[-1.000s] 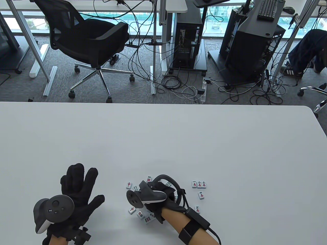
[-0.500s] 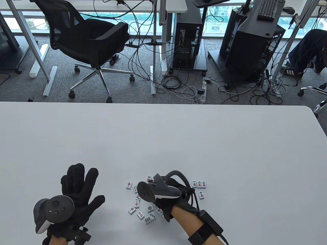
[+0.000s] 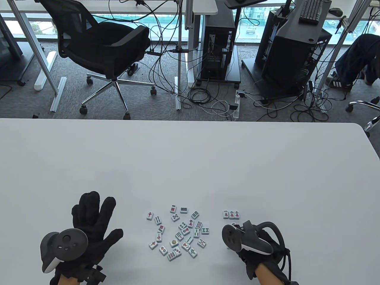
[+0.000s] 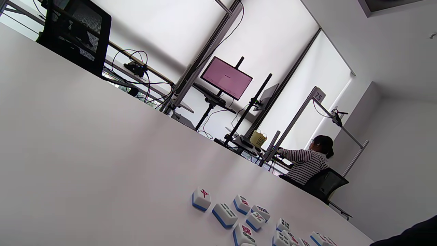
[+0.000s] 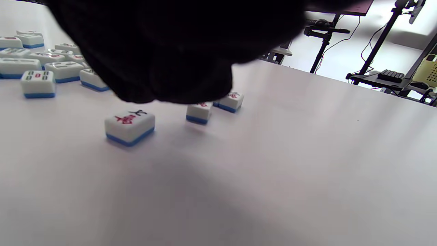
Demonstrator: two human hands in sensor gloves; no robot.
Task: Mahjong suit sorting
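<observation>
The white counter (image 3: 190, 160) carried everything near its front edge. The left hand (image 3: 89, 225) lay flat on it, fingers spread, holding nothing. The right hand (image 3: 255, 243) hung low just beside a row of three tiles (image 3: 231, 214); its fingers were hidden, so I couldn't tell its grip. Between the hands a loose cluster of tiles (image 3: 178, 234) lay face up.
</observation>
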